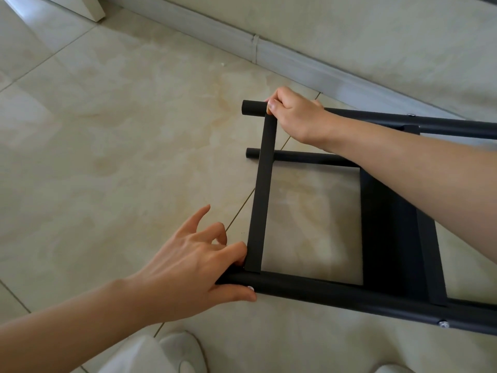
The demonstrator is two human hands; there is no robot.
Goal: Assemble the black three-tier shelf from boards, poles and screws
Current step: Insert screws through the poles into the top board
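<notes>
The black shelf frame [376, 238] lies on its side on the tiled floor [107, 130], close to the skirting along the wall [295, 60]; it looks stiff and fairly light, likely painted metal tube and thin board, so it should tip or slide as one piece rather than flex; the smooth tiles may let it skid.

The left hand [193, 270] has its thumb under and its fingers loosely curled over the near pole [349, 294], right at the corner where the end board [262, 195] meets it; the index finger sticks out free. The right hand [295, 114] is wrapped round the far upper pole [403, 121] at the board's other end. Taking hold at these pole ends (beside the joints) seems the soundest grip, since a thin board edge offers little purchase.

Counted: three poles in view, the third [304, 157] lower down toward the floor; two boards, the second [390, 227] further right; two screw heads, one [443, 323] on the near pole, one [410, 114] on the far pole; two hands.
</notes>
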